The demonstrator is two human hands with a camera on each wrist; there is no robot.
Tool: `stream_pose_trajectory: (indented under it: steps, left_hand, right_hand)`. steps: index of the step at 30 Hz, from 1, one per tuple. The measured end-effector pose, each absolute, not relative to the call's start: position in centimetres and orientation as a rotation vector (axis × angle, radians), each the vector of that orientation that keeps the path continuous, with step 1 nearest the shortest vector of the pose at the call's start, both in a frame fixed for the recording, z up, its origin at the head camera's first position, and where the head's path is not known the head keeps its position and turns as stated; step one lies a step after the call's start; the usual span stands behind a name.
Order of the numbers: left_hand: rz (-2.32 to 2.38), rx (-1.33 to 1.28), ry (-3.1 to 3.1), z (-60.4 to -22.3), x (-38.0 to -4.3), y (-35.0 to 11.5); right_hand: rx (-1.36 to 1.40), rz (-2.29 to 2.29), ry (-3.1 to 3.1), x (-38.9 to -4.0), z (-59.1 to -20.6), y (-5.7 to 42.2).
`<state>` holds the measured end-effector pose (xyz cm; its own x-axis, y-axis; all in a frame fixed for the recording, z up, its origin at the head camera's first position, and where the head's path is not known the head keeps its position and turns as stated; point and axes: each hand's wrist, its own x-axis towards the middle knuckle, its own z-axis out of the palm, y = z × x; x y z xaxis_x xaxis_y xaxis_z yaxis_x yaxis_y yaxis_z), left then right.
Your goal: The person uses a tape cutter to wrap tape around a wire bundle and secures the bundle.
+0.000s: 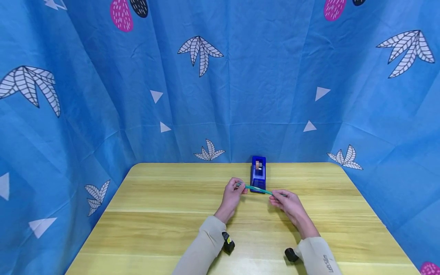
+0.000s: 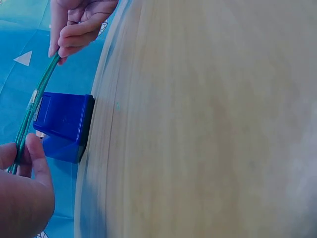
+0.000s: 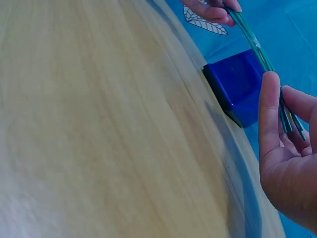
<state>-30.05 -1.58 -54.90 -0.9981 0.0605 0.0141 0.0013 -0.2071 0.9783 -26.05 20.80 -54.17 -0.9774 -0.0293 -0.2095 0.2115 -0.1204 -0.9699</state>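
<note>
A slim bundle of thin green sticks point(image 1: 258, 189) spans the gap between my two hands, held above the table. My left hand point(image 1: 233, 194) pinches one end between thumb and fingers, and my right hand point(image 1: 288, 204) pinches the other. Around the middle of the bundle, a clear, shiny band that looks like tape point(image 2: 32, 100) shows in the left wrist view. Loose stick ends poke out past my right fingers in the right wrist view. Just behind the bundle stands a blue tape dispenser point(image 1: 258, 172) with a roll in it; neither hand touches it.
The light wooden table point(image 1: 158, 225) has rounded far corners. A blue patterned curtain point(image 1: 261, 76) hangs behind it and along both sides. A small black wrist camera point(image 1: 228, 243) sits at the left cuff, another camera point(image 1: 291, 254) at the right.
</note>
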Motion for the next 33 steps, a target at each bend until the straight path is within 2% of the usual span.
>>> stream_pose_trajectory:
  steps: [15, 33]
  left_hand:
    - [2.06, 0.149, 2.349, -54.1, -30.2, -2.2]
    - [2.156, 0.169, 2.198, -54.0, -30.8, -2.8]
  right_hand:
    - [0.167, -2.272, 2.045, -26.1, -53.6, 21.1]
    - [0.228, -2.171, 2.051, -26.4, -54.0, 20.5]
